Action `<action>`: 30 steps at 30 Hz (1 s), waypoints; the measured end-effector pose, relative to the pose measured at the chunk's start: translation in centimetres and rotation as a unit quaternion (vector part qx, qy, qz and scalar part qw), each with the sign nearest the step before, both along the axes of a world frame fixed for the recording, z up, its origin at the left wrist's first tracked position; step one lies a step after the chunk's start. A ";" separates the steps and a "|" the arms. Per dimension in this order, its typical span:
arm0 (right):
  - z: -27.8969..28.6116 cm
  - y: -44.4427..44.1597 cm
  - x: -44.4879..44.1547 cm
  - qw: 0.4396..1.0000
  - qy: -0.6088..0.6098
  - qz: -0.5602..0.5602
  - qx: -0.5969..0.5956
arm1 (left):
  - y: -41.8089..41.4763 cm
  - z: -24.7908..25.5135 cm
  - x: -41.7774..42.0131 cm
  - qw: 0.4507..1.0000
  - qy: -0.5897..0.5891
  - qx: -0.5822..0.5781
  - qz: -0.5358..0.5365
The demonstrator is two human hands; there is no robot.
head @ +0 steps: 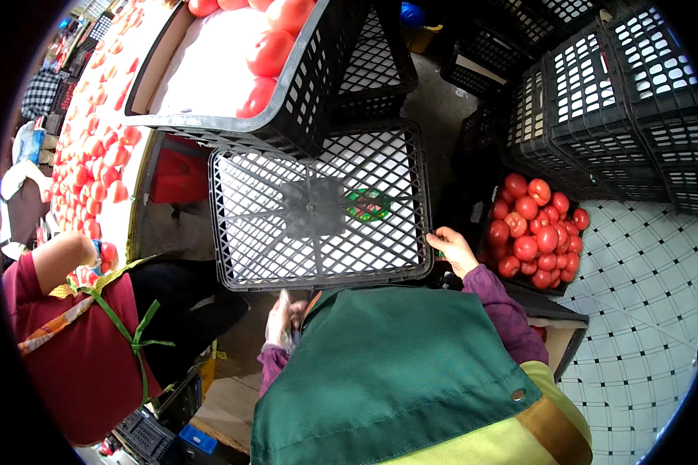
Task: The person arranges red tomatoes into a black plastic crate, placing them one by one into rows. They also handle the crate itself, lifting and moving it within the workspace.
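Note:
A black plastic lattice crate point(314, 208) lies in front of me, with white lining and a green and red printed patch showing through its lattice. At its right edge is my right hand point(455, 250), thumb and fingers on the rim near the lower corner. My left hand point(284, 319), in what looks like a thin clear glove, is just below the crate's near edge; whether it touches the crate is unclear. Above, overlapping the crate's far edge, stands a black crate point(192, 121) holding a white liner and several red tomatoes point(270, 52).
Right of me is a crate of tomatoes point(538, 232) beside stacked black crates point(611, 116). On the left, many tomatoes cover a long white table point(129, 203). A co-worker in a dark red shirt point(87, 372) stands close on my left; other people are farther back.

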State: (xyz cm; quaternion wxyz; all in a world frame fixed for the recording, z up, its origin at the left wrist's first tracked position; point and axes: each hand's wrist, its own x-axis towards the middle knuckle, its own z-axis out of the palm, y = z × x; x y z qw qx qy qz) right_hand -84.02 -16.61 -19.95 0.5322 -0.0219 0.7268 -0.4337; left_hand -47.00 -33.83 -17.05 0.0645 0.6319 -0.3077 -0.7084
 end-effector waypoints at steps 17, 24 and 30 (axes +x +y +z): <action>-0.5 -0.9 -1.1 1.000 -0.002 0.018 0.008 | -0.7 -2.5 -4.9 0.981 -0.034 0.033 0.185; -2.5 0.0 -0.6 0.994 0.098 0.033 0.034 | -1.0 -2.0 -4.8 0.983 -0.038 0.021 0.177; -2.2 0.2 -0.3 0.961 0.247 0.099 0.076 | -1.3 0.3 -5.7 0.988 -0.096 0.020 0.116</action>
